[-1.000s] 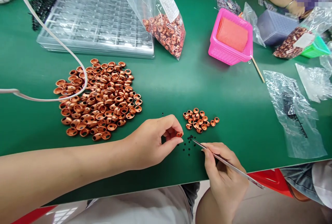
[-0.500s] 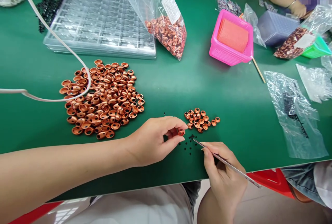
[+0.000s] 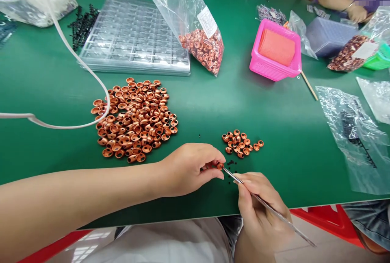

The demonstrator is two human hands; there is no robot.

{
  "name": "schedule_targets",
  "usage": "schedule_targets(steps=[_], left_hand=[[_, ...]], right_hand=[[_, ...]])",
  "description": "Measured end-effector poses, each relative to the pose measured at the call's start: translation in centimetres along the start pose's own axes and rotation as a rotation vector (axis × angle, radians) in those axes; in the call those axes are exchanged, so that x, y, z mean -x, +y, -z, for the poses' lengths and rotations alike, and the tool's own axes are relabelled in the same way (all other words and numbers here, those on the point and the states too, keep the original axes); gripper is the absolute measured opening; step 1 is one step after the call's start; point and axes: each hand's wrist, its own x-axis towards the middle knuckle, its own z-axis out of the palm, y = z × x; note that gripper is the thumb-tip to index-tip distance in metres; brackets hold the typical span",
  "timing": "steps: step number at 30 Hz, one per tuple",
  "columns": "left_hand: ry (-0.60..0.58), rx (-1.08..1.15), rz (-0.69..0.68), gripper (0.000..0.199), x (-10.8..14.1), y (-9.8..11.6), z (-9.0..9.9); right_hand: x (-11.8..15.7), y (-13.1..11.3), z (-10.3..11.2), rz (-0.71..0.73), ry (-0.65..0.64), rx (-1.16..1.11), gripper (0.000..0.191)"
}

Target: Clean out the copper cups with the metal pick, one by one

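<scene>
Between the thumb and fingertips of my left hand (image 3: 195, 169) is a small copper-coloured cup-shaped piece (image 3: 219, 166) with a hole in it. My right hand (image 3: 262, 210) grips metal tweezers (image 3: 271, 209) like a pen, and their tip touches or nearly touches that piece. Whether the tip carries anything is too small to tell. Several tiny black bits (image 3: 232, 162) lie on the green table beside the tip, partly hidden by the tweezers. Just beyond them sits a small group of copper pieces (image 3: 242, 144). A much larger pile of such pieces (image 3: 137, 120) spreads out left of my hands.
A white cord (image 3: 73, 127) loops over the large pile. Behind stand stacked clear trays (image 3: 137, 39), a bag of copper pieces (image 3: 207, 47) and a pink basket (image 3: 276, 70). A plastic bag with black parts (image 3: 356, 141) lies right. Another person's hand (image 3: 356, 13) rests far right.
The tweezers' tip has moved from the black bits to the copper piece in my left hand. The camera view has shifted slightly, moving the table's contents right and down.
</scene>
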Motion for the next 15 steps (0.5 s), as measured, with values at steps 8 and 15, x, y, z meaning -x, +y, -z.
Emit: schedule_targets(steps=[8,15], left_hand=[[0.002,-0.007,-0.021,0.011,0.14,-0.07,-0.18],[0.008,0.004,-0.036,0.011,0.19,-0.15,-0.38]], right_hand=[[0.13,-0.02,0.05,-0.037,-0.052,0.040,0.037],[-0.01,-0.17,-0.09,-0.029,-0.073,0.077,0.037]])
